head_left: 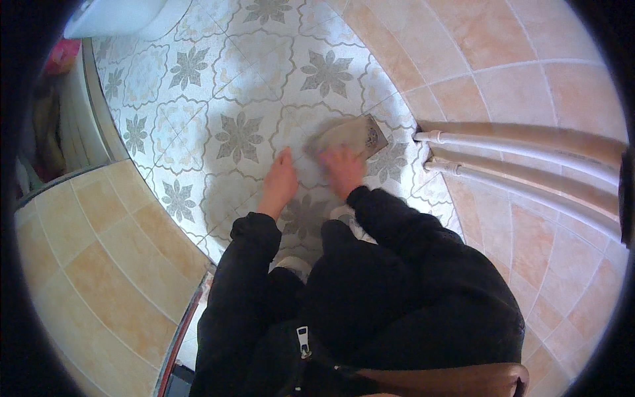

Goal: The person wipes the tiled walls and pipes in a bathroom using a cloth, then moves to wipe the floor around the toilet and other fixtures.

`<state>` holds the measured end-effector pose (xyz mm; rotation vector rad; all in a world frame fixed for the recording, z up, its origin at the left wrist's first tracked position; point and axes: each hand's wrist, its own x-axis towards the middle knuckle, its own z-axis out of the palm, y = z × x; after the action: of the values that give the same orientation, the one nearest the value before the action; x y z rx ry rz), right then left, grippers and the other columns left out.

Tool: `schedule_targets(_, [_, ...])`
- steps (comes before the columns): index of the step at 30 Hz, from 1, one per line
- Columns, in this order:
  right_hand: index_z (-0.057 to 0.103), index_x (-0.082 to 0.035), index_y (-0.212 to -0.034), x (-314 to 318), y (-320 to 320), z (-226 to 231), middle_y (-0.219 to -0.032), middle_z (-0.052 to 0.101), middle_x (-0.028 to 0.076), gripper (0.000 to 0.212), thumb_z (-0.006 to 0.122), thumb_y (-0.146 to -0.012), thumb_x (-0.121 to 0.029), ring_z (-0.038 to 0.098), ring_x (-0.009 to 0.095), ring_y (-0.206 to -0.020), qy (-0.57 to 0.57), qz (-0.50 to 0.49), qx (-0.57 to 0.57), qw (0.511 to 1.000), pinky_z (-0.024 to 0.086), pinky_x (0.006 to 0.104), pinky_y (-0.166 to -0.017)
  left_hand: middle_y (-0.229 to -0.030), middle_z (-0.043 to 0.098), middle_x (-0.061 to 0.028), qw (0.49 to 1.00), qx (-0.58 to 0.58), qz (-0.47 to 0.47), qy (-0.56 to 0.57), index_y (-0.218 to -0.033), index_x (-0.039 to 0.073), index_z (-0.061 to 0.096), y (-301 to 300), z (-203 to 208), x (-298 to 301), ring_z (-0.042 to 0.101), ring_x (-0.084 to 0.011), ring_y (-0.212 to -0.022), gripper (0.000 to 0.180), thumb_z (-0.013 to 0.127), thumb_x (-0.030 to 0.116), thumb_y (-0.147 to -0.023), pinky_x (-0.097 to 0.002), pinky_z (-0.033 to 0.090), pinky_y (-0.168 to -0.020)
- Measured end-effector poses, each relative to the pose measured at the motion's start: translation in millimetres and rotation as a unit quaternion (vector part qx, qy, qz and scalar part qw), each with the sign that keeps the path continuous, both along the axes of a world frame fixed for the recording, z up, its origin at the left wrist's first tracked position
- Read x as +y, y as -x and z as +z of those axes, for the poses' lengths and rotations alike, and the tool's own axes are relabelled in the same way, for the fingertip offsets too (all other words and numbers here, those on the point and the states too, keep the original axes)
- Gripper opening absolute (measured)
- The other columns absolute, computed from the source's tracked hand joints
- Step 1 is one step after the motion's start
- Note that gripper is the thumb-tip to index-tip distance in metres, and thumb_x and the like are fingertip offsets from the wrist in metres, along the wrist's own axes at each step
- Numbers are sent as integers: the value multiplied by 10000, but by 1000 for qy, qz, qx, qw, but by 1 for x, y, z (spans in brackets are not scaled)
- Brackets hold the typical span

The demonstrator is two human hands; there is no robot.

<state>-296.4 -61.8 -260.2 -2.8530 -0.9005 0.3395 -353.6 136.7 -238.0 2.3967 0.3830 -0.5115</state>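
Observation:
A beige cloth (340, 134), smeared by motion, is at my right hand (343, 171) low over the patterned floor. My right hand's fingers are on the near side of this cloth and look closed on it, though blur hides their exact grip. Just right of the cloth lies a square metal floor drain (375, 137), partly covered by it. My left hand (281, 180) hangs to the left of the cloth, fingers curled together, with nothing visible in them.
White floor tiles (238, 135) carry grey flower patterns. Two white pipes (516, 149) run along the tiled wall (503, 86) at right. A tiled ledge (86, 251) is at lower left; a white rounded fixture (122, 16) stands at upper left. My shoes (294, 266) are below my hands.

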Motion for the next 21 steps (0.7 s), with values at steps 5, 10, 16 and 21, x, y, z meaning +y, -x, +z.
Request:
schedule_targets(5, [626,-259,-1258,48,91,-18,-1365,545,-14,436,631,-824,-293,412,271,-1360,-121,296,5,948,326,634,-1049,-1428,452,-219,991,117,-19,-56,-1414,53,389,1,1,22,510,-451,-1222,580,568,98,-864,-500,470,-988])
schedule_targets(10, [556,-279,-1353,104,29,-31,-1481,457,-2,500,614,-856,-269,306,273,-1444,-25,396,43,917,247,689,-1074,-1487,346,-281,990,-36,82,-109,-1457,76,377,24,4,48,437,-456,-1297,595,579,135,-900,-500,432,-1028])
schedule_targets(16, [459,-283,-1441,180,-96,-27,-1535,389,39,553,580,-902,-301,276,323,-1460,-91,200,-28,975,265,687,-1048,-1500,307,-320,982,-103,142,-65,-1495,56,321,7,8,54,384,-477,-1343,628,578,150,-929,-486,386,-1076])
schedule_targets(21, [360,-279,-1495,112,-158,-23,-1582,310,73,624,568,-907,-265,240,359,-1472,-44,-19,-24,999,250,692,-1051,-1495,314,-322,991,-91,98,-8,-1491,49,324,-13,8,29,377,-481,-1347,633,578,146,-920,-472,384,-1084])
